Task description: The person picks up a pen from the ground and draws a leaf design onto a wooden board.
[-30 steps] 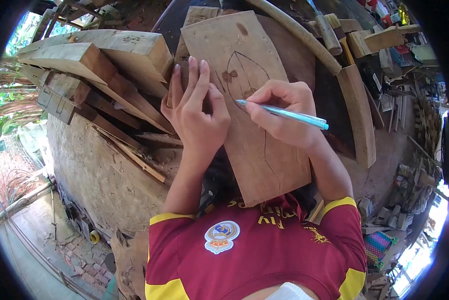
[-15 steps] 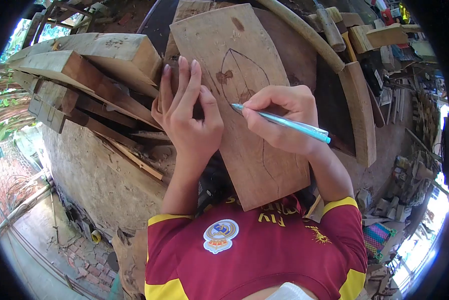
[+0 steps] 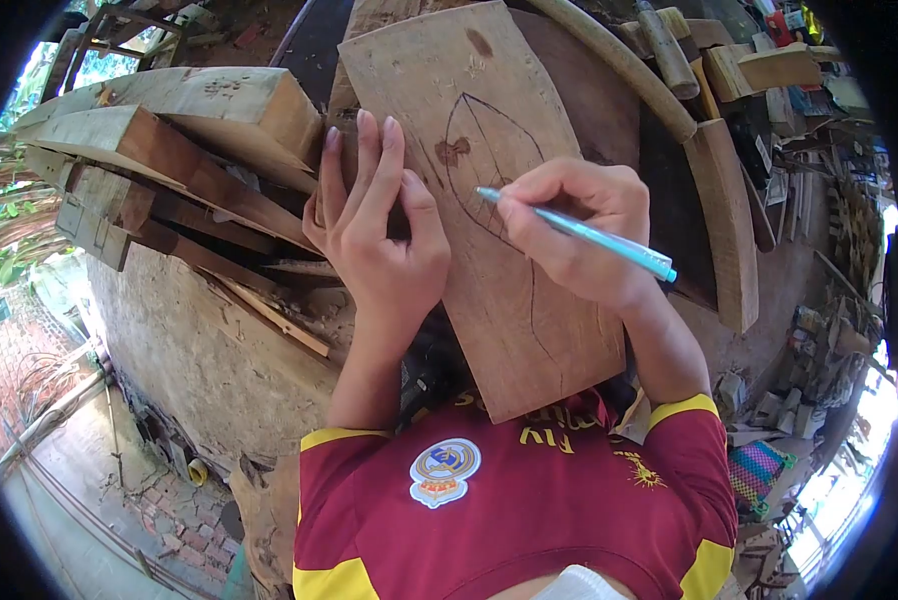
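A flat wooden board [image 3: 529, 320] slants across the middle, its near end against my shirt. On it is a dark leaf-shaped outline [image 3: 452, 140] with a line through its middle and a stem curving down. My right hand [image 3: 589, 230] pinches a light-blue pen [image 3: 609, 240], its tip over the inside of the leaf; whether the tip touches the wood I cannot tell. My left hand [image 3: 384, 225] rests along the board's left edge, fingers stretched out and slightly apart, holding nothing.
Thick cut timbers [image 3: 239, 110] are stacked to the left. A curved wooden piece [image 3: 619, 65] and a wooden block [image 3: 724, 220] lie to the right. A wooden-handled tool [image 3: 667, 55] is at the upper right. A woven multicoloured item [image 3: 754, 470] sits at the lower right.
My right hand has moved right and slightly up with the pen, from the leaf's left outline to its inside. More of the outline's lower part shows. My left hand has stayed in place.
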Motion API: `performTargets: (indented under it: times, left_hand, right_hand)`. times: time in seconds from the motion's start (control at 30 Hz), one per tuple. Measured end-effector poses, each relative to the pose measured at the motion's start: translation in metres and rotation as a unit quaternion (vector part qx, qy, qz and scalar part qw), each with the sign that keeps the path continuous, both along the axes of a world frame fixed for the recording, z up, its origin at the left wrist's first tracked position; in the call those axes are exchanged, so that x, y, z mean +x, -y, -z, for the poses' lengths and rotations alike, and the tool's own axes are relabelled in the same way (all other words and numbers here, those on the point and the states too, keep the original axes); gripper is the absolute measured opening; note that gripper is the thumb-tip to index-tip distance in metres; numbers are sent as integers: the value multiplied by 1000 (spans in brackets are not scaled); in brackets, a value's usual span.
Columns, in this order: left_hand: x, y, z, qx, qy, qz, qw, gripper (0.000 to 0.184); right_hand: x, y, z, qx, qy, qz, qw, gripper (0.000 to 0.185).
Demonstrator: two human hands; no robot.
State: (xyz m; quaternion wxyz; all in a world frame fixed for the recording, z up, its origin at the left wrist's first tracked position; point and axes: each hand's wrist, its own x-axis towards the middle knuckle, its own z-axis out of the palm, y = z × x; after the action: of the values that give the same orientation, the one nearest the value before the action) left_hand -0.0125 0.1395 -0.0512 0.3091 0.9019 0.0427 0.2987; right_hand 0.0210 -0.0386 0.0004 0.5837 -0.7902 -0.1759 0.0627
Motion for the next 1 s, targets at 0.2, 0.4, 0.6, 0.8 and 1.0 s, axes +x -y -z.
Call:
performTargets:
  times: [0.2,0.4,0.6,0.8,1.0]
  left_hand:
    - [0,-1,0,-3,1,1,1000,41]
    - [1,-3,2,-12,6,12,1000,41]
    - [1,-3,1,-19,3,12,1000,41]
    - [2,-4,3,-26,15,21,999,40]
    - [2,-4,0,-18,12,28,999,40]
  right_hand:
    - [1,-1,-1,1,15,-4,1000,1]
    - [0,-5,3,56,-49,39,996,8]
    - [1,-6,7,44,-43,78,995,9]
    - [2,-9,7,48,-45,103,992,8]
    - [2,-9,7,59,-51,111,991,9]
